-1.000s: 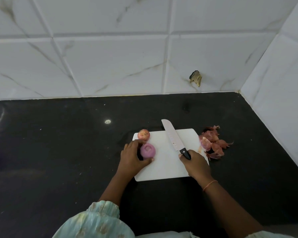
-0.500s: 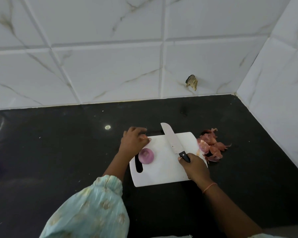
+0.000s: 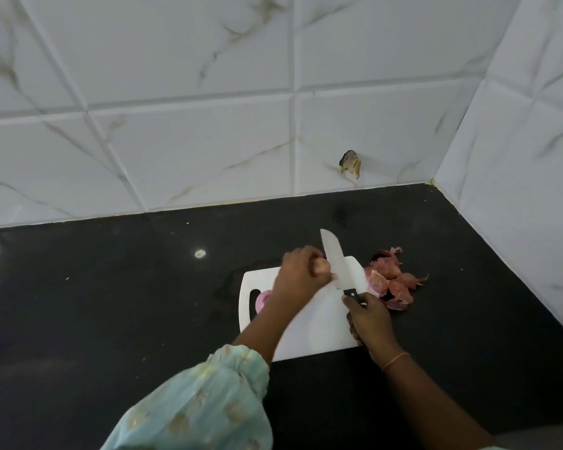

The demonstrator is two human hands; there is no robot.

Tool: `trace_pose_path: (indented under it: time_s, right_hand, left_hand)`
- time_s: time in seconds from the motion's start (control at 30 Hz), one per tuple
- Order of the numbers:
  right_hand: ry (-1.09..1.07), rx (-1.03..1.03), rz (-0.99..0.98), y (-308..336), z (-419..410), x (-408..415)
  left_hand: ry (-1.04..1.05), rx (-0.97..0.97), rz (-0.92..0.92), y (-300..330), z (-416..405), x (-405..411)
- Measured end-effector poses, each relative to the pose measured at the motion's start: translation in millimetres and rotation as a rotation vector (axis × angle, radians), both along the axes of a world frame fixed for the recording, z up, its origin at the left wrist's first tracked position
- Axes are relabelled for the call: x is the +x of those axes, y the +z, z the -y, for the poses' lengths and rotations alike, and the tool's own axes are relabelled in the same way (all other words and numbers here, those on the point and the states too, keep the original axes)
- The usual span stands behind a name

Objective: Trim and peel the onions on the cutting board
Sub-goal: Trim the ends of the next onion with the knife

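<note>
A white cutting board (image 3: 316, 332) lies on the black counter. My left hand (image 3: 301, 276) grips an unpeeled onion (image 3: 321, 265) over the board's far edge, right beside the knife blade. My right hand (image 3: 369, 319) grips the black handle of a knife (image 3: 333, 259), whose blade points away toward the wall. A peeled purple onion (image 3: 262, 300) sits near the board's handle slot at the left, mostly hidden behind my left wrist.
A pile of reddish onion skins (image 3: 392, 280) lies on the counter just right of the board. White tiled walls close the back and the right side. A chipped spot (image 3: 350, 163) marks the back wall.
My left hand left the peeled onion, picked up the unpeeled onion from the board's far edge and carried it right to the knife blade. The right hand has kept its hold on the knife.
</note>
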State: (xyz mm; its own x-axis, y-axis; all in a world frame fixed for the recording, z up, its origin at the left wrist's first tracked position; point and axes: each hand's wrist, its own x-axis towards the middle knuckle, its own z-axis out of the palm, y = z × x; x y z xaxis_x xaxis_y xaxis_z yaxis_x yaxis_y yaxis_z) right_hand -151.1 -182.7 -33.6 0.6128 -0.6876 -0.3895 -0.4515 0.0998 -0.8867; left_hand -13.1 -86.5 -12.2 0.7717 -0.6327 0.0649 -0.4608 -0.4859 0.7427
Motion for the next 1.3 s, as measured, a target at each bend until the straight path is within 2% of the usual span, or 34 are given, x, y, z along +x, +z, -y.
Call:
trace_pose_path:
  time_s: [0.13,0.27,0.47,0.7,0.77,0.8,0.83,0.93,1.0,1.07,1.2,1.27,1.3]
  right_hand:
    - [-0.129,0.050,0.082,2,3,-7]
    - [-0.101,0.035,0.107,3,5,-12]
    - [-0.084,-0.007,0.119,2,3,-11]
    - [-0.072,-0.006,0.130,-1,5,-12]
    - [-0.057,-0.008,0.131,-1,4,-12]
    - [-0.050,-0.007,0.131,-1,4,-12]
    - [-0.044,-0.007,0.129,-2,4,-12]
    - [-0.043,-0.003,0.118,-2,6,-10]
    - [-0.049,0.004,0.117,-2,7,-9]
    - [-0.054,0.006,0.121,-3,7,-10]
    - [-0.065,-0.001,0.112,-3,6,-9]
    - [-0.061,-0.002,0.099,-3,7,-9]
    - [-0.056,-0.001,0.094,-2,7,-8]
  left_hand:
    - [-0.013,0.072,0.140,-32,16,-35]
    - [-0.052,-0.056,0.087,-57,11,-43]
    - [-0.104,-0.144,0.052,-62,2,-37]
    - [-0.005,-0.288,-0.064,-61,0,-43]
    - [0.041,-0.320,-0.161,-58,1,-44]
    - [0.083,-0.352,-0.272,-53,5,-45]
    - [0.142,-0.412,-0.438,-43,9,-46]
    - [0.261,-0.732,-1.136,-4,21,-47]
    - [0.176,-0.853,-1.369,9,23,-47]
    - [0.094,-0.888,-1.430,11,22,-49]
    - [0.100,-0.863,-1.455,8,17,-46]
    - [0.101,-0.783,-1.367,6,14,-44]
    - [0.082,-0.687,-1.235,2,13,-43]
